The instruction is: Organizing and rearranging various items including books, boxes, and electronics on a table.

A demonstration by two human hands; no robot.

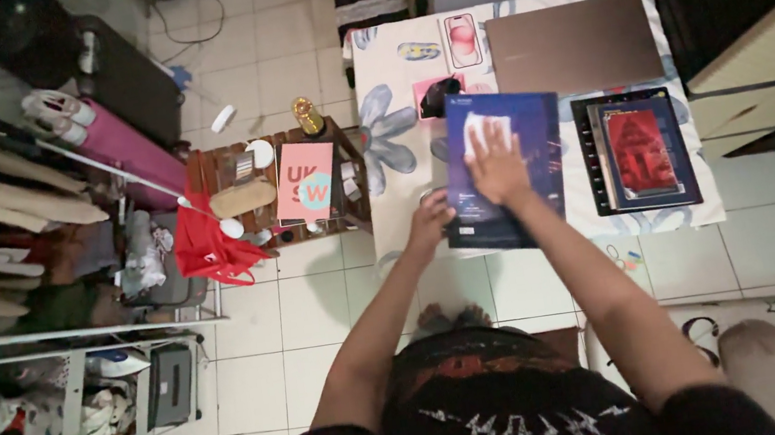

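Note:
A large dark blue book (514, 144) lies on the table with a floral cloth (395, 126), its near edge over the table's front. My right hand (498, 168) presses flat on the cover, with a white cloth (479, 129) showing under the fingertips. Gripping the book's near left corner is my left hand (430, 219).
On the table lie a closed brown laptop (575, 45), a stack of dark books with a red cover (639, 150), a pink phone box (463, 40) and a black object (439, 96). A wooden crate (277, 185) with clutter stands left of the table, shelves (60, 405) further left.

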